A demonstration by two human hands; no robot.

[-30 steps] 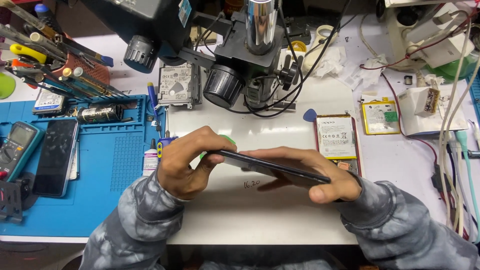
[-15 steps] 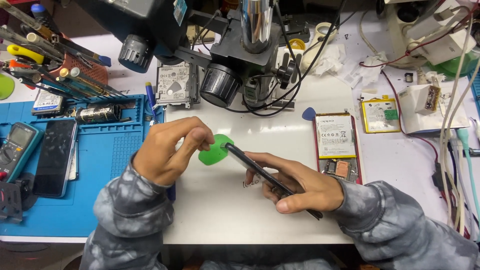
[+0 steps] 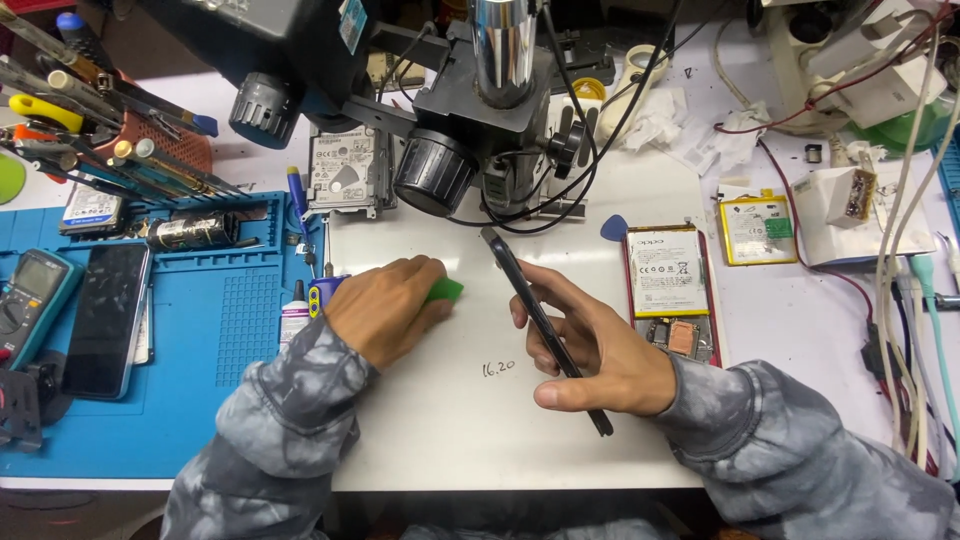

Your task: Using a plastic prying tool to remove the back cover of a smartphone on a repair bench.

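right hand [image 3: 610, 355]: fingers pinch dark phone [image 3: 540, 320] edge-up, thumb underneath | left hand [image 3: 385, 310]: fingers curled over green pick [image 3: 443, 291]; apart from phone

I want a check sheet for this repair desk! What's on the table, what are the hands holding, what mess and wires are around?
Surface: white work board with a small handwritten mark, beside a blue mat.
Job's things: thin dark phone held on edge; green pick.
Clutter: opened phone with its battery showing, loose yellow-edged battery, second dark phone and multimeter on the mat, hard drive, tool rack, crumpled tissues.
Grippers: left hand pinches the pick; right hand grips the phone.
Cables: bundle at right edge; black leads around the microscope.
Surroundings: microscope stand overhead.
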